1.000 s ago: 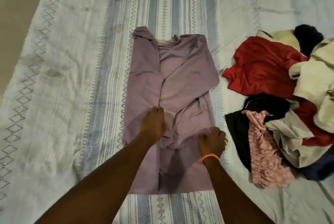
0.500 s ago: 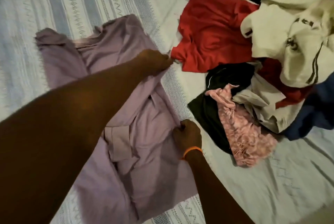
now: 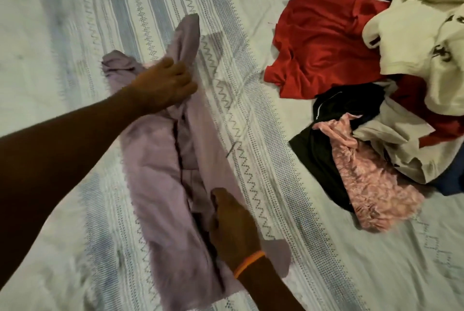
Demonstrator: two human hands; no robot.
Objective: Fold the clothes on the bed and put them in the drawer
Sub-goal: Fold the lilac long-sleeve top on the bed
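Left hand (image 3: 164, 83) is gripping the lilac garment (image 3: 160, 160) near its top — right hand (image 3: 232, 226) is pinching its folded edge lower down, on the bed (image 3: 276, 160).

Lilac garment (image 3: 160, 165) folded narrow on bed, unfolded pile (image 3: 364, 90) beside

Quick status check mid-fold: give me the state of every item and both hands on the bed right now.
Lilac garment: flat on the bed, sides folded in to a narrow strip, not yet folded short.
Left hand: grips the garment's upper end.
Right hand: pinches the fabric near the lower end.
Red garment: crumpled, unfolded.
Pink garment: crumpled, unfolded, lying over a black garment.
Cream garment: heaped, unfolded.
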